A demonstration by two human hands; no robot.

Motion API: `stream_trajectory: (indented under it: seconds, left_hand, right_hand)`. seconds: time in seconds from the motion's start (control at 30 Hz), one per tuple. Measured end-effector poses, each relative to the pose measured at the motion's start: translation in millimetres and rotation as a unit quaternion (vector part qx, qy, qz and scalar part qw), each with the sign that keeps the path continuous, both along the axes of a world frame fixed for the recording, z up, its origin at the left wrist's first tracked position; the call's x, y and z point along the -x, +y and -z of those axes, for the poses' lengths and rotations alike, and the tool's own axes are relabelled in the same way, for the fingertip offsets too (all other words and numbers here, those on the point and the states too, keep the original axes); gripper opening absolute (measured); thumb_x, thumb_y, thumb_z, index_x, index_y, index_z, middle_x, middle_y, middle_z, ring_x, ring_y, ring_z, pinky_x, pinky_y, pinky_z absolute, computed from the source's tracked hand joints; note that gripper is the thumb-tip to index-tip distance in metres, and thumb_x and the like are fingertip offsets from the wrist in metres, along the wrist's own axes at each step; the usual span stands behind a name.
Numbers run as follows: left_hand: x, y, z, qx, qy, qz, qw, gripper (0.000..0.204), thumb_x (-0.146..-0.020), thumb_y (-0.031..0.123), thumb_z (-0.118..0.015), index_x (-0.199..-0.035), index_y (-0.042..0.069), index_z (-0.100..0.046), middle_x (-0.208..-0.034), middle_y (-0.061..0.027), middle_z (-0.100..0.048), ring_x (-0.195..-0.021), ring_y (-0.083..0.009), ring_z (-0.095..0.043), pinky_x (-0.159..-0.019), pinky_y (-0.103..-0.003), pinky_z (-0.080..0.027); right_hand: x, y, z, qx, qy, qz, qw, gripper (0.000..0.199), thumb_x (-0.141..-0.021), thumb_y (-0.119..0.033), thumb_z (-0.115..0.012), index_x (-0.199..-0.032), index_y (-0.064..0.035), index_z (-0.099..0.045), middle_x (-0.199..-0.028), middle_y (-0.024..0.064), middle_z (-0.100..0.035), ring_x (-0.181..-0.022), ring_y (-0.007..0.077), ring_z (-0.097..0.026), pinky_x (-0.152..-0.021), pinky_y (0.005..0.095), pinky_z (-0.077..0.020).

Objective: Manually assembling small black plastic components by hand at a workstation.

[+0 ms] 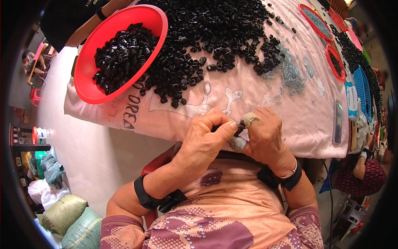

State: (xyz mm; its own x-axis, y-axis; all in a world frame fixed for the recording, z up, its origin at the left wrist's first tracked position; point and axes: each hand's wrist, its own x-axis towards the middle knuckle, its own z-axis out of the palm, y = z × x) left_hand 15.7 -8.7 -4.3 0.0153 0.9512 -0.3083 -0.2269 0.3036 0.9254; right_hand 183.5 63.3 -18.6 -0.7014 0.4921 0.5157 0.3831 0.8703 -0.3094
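Observation:
Close in front of me, my left hand (206, 136) pinches a small black plastic piece (239, 129) between thumb and fingers. My right hand (267, 133) meets it from the other side, its thumb and index finger closed on the same piece. Pale wraps cover those two fingertips. Most of the piece is hidden by my fingers. Beyond my hands a big heap of small black plastic pieces (215, 25) spreads over the pink cloth (182, 120). Right of the heap lies a scatter of tiny clear or silvery bits (292, 74), which look like small springs.
A red basin (89, 89) full of black pieces tilts at the left, near another person's arm (89, 29). Red trays (330, 36), a blue basket (362, 93) and a phone (337, 120) line the right. Another person (360, 172) sits there. Stuffed sacks (64, 213) stand on the floor, lower left.

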Motion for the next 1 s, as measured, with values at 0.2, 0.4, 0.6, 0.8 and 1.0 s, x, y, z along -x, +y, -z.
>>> stream_trajectory:
  seconds: [0.2,0.4,0.6,0.8,1.0]
  left_hand:
    - [-1.8,-0.1,2.1,0.009,0.014,-0.015,1.0,0.023,-0.091,0.018,-0.062,-0.082,-0.003,-0.065,-0.079,-0.0013,-0.052,-0.073,-0.0081,-0.047,-0.064,-0.025,-0.04]
    - [-0.4,0.3,1.0,0.006,0.036,-0.008,0.999,0.023,-0.091,0.018,-0.062,-0.081,-0.003,-0.065,-0.077,-0.0008,-0.051,-0.073,-0.0075,-0.046,-0.063,-0.025,-0.039]
    - [-1.3,2.0,2.9,0.018,-0.044,0.006,0.999,0.015,-0.095,0.017,-0.06,-0.086,0.005,-0.062,-0.07,0.0073,-0.049,-0.056,0.0002,-0.036,-0.05,-0.017,-0.027]
    - [-2.8,3.5,-4.5,0.059,-0.082,0.022,0.995,0.018,-0.097,0.02,-0.057,-0.087,0.006,-0.062,-0.069,0.0076,-0.05,-0.056,0.0009,-0.037,-0.05,-0.016,-0.027]
    - [2.2,4.2,-5.1,0.06,-0.142,0.039,0.987,0.019,-0.093,0.026,-0.066,-0.095,0.008,-0.061,-0.074,0.0083,-0.052,-0.057,0.0008,-0.039,-0.048,-0.015,-0.028]
  right_hand:
    - [1.5,-1.0,0.3,-0.011,-0.001,0.011,1.0,0.04,-0.071,-0.04,-0.076,-0.069,-0.0073,-0.054,-0.065,0.0073,-0.051,-0.058,0.0265,-0.053,-0.056,0.0384,-0.0409]
    - [1.4,-3.6,0.2,0.006,-0.002,0.001,1.0,0.041,-0.068,-0.041,-0.077,-0.066,-0.0079,-0.053,-0.065,0.0065,-0.052,-0.058,0.0266,-0.053,-0.055,0.0386,-0.0407]
    - [0.3,0.2,-6.4,0.026,-0.016,0.009,0.999,0.04,-0.068,-0.041,-0.077,-0.067,-0.0083,-0.053,-0.064,0.0071,-0.053,-0.061,0.0269,-0.055,-0.057,0.0388,-0.0414]
    - [-2.7,-0.9,-2.3,0.019,-0.031,-0.007,0.999,0.039,-0.069,-0.041,-0.075,-0.07,-0.008,-0.054,-0.066,0.0074,-0.054,-0.062,0.0268,-0.055,-0.059,0.0393,-0.0419]
    - [-6.5,0.3,-6.7,0.061,-0.055,0.0,0.997,0.037,-0.069,-0.04,-0.075,-0.075,-0.007,-0.058,-0.071,0.0085,-0.058,-0.068,0.0278,-0.059,-0.063,0.0381,-0.0442]
